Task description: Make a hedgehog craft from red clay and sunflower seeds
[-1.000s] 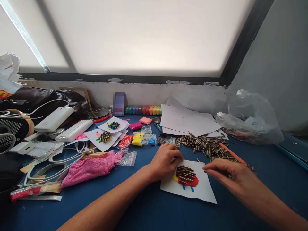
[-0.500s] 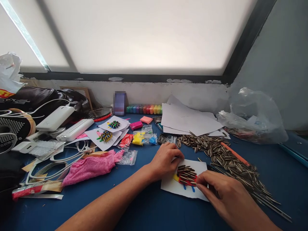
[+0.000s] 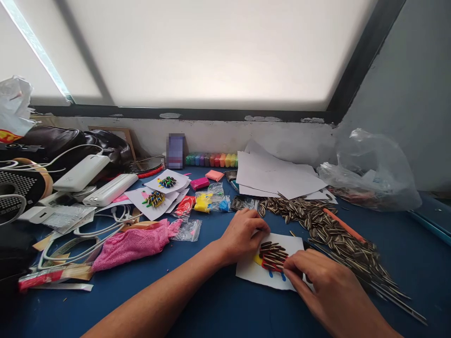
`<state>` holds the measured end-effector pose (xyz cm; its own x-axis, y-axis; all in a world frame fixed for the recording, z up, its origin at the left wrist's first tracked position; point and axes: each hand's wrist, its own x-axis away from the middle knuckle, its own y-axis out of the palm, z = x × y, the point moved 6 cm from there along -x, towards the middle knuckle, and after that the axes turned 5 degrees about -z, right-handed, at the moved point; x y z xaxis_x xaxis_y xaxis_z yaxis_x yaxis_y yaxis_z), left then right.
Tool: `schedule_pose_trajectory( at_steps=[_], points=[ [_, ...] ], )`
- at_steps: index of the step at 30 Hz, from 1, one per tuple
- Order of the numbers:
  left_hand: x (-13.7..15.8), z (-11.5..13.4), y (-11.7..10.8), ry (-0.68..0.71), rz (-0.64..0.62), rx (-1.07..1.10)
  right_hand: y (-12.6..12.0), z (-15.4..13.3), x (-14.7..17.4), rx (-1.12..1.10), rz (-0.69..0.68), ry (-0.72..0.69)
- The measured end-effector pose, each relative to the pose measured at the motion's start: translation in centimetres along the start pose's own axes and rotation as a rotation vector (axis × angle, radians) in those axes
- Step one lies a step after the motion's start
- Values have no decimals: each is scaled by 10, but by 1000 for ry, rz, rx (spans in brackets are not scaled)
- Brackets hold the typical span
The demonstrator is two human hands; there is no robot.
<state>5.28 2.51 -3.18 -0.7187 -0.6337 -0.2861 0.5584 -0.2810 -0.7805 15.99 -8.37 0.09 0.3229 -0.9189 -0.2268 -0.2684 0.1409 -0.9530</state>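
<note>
Right grip (image 3: 326, 279) pinches a seed (image 3: 279, 267), long axis pointing leftward.

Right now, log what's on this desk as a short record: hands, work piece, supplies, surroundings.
Left hand: resting on the upper-left part of the small sheet
Right hand: thumb and forefinger together at the right edge of the red clay, apparently pinching a seed
Work piece: red clay with yellow at its left, blue strips below, dark seeds on top
Supplies: seed heap with an orange stick on it; row of colored clay by the wall
Surroundings: pink cloth left, clear plastic bag right
</note>
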Motion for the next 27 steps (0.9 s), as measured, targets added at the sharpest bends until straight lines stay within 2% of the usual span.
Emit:
schedule_pose_trajectory(
  at_steps=[16, 27],
  points=[
    [-1, 0, 0, 10, 4, 1, 4, -7, -4, 85, 35, -60],
    [-1, 0, 1, 19, 11, 3, 4, -7, -4, 67, 16, -40]
  ],
)
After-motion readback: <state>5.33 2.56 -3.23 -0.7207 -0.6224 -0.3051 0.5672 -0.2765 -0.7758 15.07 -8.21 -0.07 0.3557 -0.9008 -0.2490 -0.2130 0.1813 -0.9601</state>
